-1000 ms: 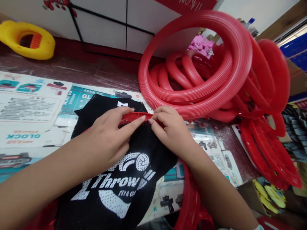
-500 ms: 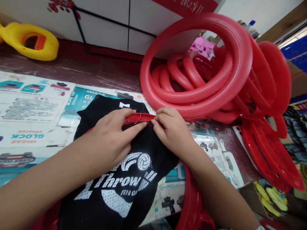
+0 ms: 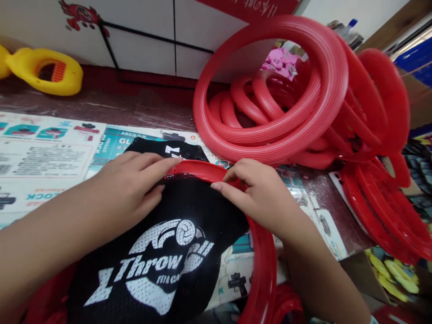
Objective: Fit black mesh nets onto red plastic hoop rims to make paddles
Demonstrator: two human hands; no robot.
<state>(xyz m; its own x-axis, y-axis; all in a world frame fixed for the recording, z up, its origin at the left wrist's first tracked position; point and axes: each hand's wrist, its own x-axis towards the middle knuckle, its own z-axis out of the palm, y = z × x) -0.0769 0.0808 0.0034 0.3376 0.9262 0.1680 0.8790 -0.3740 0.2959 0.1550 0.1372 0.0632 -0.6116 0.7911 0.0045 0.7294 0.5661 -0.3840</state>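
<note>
A black mesh cloth [image 3: 175, 256] with white "Throw" lettering and a ball print lies across a red plastic ring [image 3: 261, 270]. Its upper edge meets the far arc of the ring, between my hands. My left hand [image 3: 135, 175] pinches cloth and ring left of centre, thumb near the mesh edge and forefinger along the rim. On the right, my right hand [image 3: 253, 184] grips the rim with the thumb on the cloth and the other fingers curled behind. More of the black cloth shows beyond the ring. The ring's left side is mostly covered by the cloth and my arm.
Ribbed red rings [image 3: 270, 148] are piled at the back right, with red half-shells [image 3: 381, 211] beside them. A yellow plastic piece [image 3: 64, 85] lies back left. Printed cardboard [image 3: 43, 157] covers the table. A box of yellow pieces [image 3: 391, 274] stands lower right.
My hands have moved apart along the rim, the left one leftward and the right one slightly rightward. More of the red rim shows between them. The print has shifted a little left.
</note>
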